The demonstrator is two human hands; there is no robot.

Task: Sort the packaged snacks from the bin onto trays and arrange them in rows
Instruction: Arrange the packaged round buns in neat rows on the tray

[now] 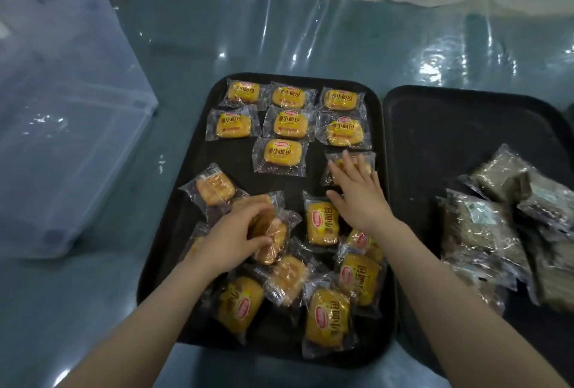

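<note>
Nearest the person, a loose heap of yellow bread packets (327, 319) lies across the near half of the left tray (198, 126), some overlapping and turned sideways. The left hand (231, 240) is curled round one packet (270, 238) in that heap. A hasty lift could drag the neighbours it overlaps, or nudge the packets at the near edge off the tray.

Further in, the right hand (357, 192) lies flat with straight fingers on a packet (349, 167) at the end of the third row. Pushing it too far could knock the tidy rows (290, 122) behind it askew, since the slick wrappers probably slide easily.

To the right, a second dark tray (466, 139) carries a pile of greyish packets (484, 226); their labels are too blurred to read.

The worktop (279, 30) is covered in a glossy, wrinkled clear sheet. A clear plastic bin (62, 139) sits at the left, its contents hard to make out. At the far edge lies something pale, possibly floor.
</note>
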